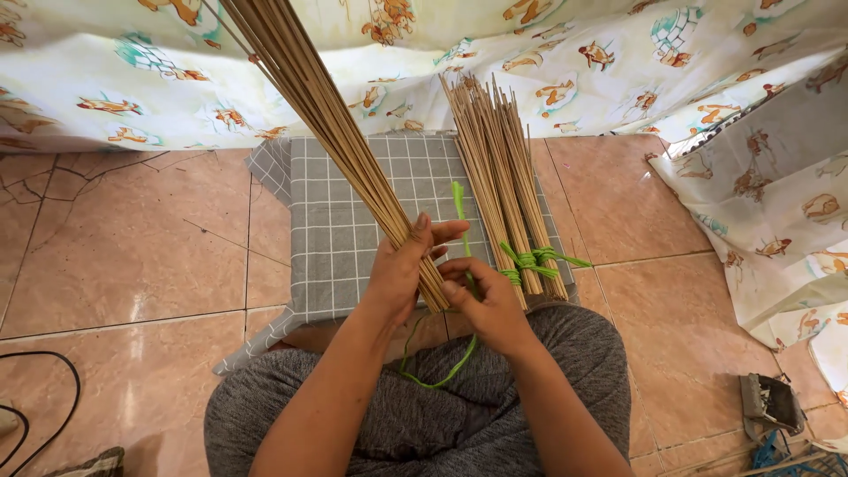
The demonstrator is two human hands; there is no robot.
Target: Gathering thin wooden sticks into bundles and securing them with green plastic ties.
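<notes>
Left hand (402, 269) is closed around the lower end of a loose bundle of thin bamboo sticks (327, 119), which is held slanting up and away to the upper left, its top running out of view. Right hand (486, 305) is set just beside it, fingers pinched on a green cord (459, 208); one end of the cord is seen rising between the two hands, the other trailing down in a loop across the lap. The two hands are close together, nearly touching, both over the knees. Just to the right a second bundle of sticks (495, 168) is laid flat, already bound near its lower end by a green tie (530, 261) knotted around it — its loose ends stick out to the right. This bound bundle rests on a grey checked cloth (336, 221) spread on the floor directly ahead of the knees. The legs are covered by grey trousers (459, 415). The floor (132, 256) is made of reddish-brown tiles, with cracks noted in the far left tile. A pale printed cloth with animal figures (548, 62) is hung across the top of the view and falls down the right side. A black cable (53, 389) is curved at the lower left; a small dark object at the lower right corner cannot be identified.
</notes>
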